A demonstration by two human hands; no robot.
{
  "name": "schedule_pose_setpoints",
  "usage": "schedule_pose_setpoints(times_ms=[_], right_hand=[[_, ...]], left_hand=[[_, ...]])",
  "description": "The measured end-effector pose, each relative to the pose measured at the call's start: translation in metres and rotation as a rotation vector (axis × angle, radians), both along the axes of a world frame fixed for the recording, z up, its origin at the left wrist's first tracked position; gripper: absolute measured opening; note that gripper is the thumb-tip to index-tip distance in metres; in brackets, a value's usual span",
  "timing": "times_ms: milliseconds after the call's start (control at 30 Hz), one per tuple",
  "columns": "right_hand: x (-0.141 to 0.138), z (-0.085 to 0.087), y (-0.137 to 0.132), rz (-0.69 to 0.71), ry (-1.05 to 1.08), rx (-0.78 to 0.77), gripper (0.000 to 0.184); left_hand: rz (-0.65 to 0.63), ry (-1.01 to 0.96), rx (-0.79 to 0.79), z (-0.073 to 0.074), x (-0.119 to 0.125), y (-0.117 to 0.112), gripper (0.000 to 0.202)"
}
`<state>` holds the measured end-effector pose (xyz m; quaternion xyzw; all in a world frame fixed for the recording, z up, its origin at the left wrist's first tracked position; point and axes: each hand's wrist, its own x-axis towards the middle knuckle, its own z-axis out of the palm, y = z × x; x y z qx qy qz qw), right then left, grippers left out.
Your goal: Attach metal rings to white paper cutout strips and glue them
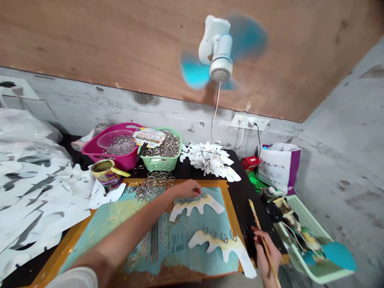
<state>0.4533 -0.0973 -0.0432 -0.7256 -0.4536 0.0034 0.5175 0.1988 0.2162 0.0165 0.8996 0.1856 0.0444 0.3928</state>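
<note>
My left hand (189, 188) reaches across the table with its fingers pinched over metal rings on the upper white paper cutout (196, 205). What it pinches is too small to name. A second white cutout (223, 247) carrying several rings lies nearer to me on the blue printed sheet (125, 217). My right hand (265, 252) is closed round a thin wooden brush (258, 225), held upright at the sheet's right edge. A heap of loose metal rings (151, 185) lies just left of my left hand.
A green basket (161, 162) of rings, a pink basket (117, 157) with a clear bowl and a small tin can (106, 174) stand at the back. White cutouts are piled behind (209, 158) and at left (30, 196). A fan (220, 54) spins above. A bag (279, 166) and tray (308, 240) sit at right.
</note>
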Motion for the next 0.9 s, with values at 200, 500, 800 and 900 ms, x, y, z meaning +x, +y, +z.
schedule_pose_setpoints(times_ms=[200, 500, 800, 900], right_hand=[[0.007, -0.002, 0.000, 0.034, -0.038, -0.013, 0.023], [-0.006, 0.014, 0.007, 0.012, -0.074, -0.073, 0.023], [-0.061, 0.063, 0.117, 0.287, -0.255, -0.394, 0.031], [-0.068, 0.059, 0.132, 0.276, -0.274, -0.465, 0.033]], left_hand=[[-0.012, -0.011, 0.143, -0.003, 0.007, -0.001, 0.015], [0.161, -0.103, 0.288, 0.002, 0.002, -0.014, 0.021], [0.386, -0.214, 0.314, 0.018, -0.083, -0.052, 0.024], [0.458, -0.216, 0.288, 0.015, -0.119, -0.068, 0.026]])
